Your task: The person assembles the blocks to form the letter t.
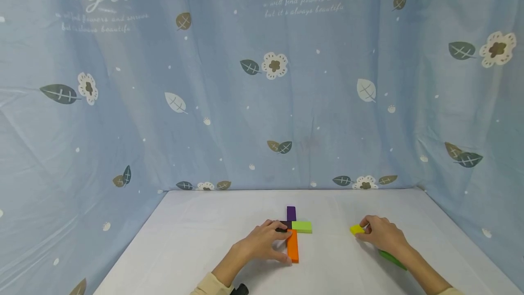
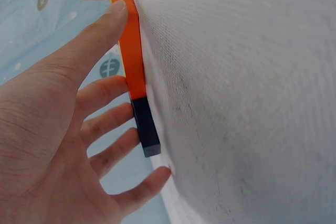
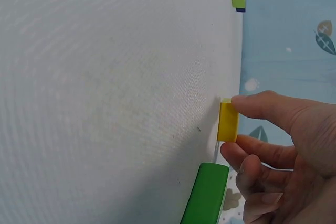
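Note:
A cross of blocks lies on the white table: purple (image 1: 291,213) at the back, black (image 1: 282,226) on the left, light green (image 1: 302,227) on the right, and a long orange block (image 1: 292,247) in front. Over the left of it, my left hand (image 1: 262,242) spreads its fingers. Its thumb touches the near end of the orange block (image 2: 133,51), and fingertips rest along the orange and black block (image 2: 144,124). To the right, my right hand (image 1: 385,235) pinches a small yellow block (image 3: 228,121) between thumb and index finger.
A longer green block (image 3: 206,195) lies on the table below the right hand and wrist, partly hidden in the head view. Blue patterned curtain (image 1: 229,104) encloses the back and sides of the white table (image 1: 196,226). A dark object (image 1: 241,289) shows beside the left sleeve.

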{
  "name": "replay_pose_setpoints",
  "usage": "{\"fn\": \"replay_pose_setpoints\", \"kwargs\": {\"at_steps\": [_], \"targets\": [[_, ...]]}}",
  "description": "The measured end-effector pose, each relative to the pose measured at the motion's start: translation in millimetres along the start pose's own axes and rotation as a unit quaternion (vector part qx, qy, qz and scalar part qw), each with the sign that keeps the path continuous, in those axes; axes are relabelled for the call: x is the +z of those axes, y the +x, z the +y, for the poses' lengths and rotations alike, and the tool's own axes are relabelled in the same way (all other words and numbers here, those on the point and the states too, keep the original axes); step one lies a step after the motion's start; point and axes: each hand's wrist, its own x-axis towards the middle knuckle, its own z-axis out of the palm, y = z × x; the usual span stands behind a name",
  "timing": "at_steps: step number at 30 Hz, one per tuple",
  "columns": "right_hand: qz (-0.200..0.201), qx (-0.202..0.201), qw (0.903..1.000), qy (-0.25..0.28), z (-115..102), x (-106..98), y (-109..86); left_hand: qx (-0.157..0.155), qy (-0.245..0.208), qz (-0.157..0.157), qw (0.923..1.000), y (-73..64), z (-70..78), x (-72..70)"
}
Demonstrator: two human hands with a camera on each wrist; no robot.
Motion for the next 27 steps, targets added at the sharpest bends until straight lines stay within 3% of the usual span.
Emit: {"fn": "replay_pose_setpoints", "kwargs": {"at_steps": [27], "targets": [[-0.007,0.018,0.9998,0.0,-2.7,3.6,2.6,0.001,-0.012,-0.004,0.9999,-1.9,-0.1,0.3]]}}
